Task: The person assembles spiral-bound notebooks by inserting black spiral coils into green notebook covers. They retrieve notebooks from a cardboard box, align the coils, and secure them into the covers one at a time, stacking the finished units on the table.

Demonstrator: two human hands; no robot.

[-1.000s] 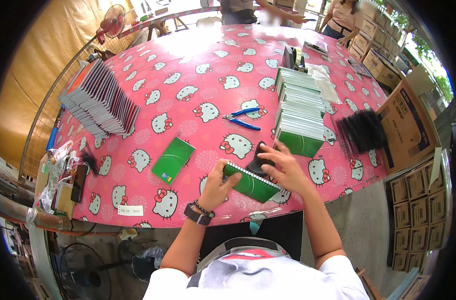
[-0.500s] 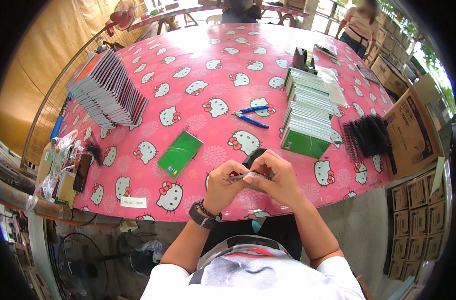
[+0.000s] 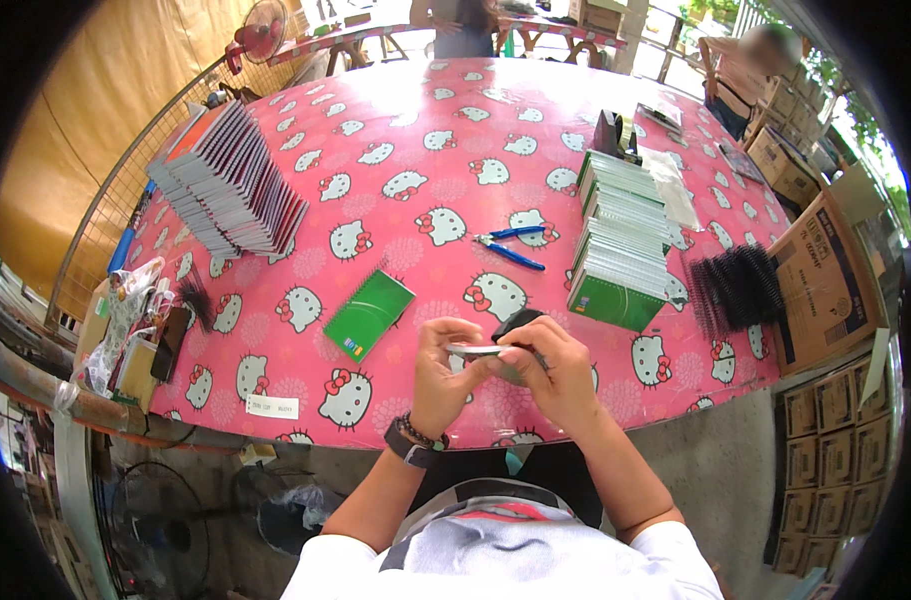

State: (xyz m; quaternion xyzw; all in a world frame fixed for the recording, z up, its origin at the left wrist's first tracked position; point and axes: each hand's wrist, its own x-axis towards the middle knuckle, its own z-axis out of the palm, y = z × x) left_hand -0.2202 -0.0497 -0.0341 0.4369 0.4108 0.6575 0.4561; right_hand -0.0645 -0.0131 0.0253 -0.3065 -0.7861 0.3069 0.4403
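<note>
Left hand (image 3: 437, 375) and right hand (image 3: 555, 375): fingers pinched on a notebook (image 3: 478, 350) held edge-on, touching a black spiral (image 3: 513, 322), above counter (image 3: 395, 130) near edge. Likely light, thin, bendable; best gripped at stiff edges. Left of fingers: green notebook (image 3: 367, 314). Beyond: blue pliers (image 3: 510, 246). Right: notebook stack (image 3: 620, 240), loose black coils (image 3: 735, 290). Farther right: cardboard boxes (image 3: 825, 275), contents not discernible.

Both hands (image 3: 500, 370) gripping notebook (image 3: 475, 350), pink table (image 3: 415, 130)
</note>
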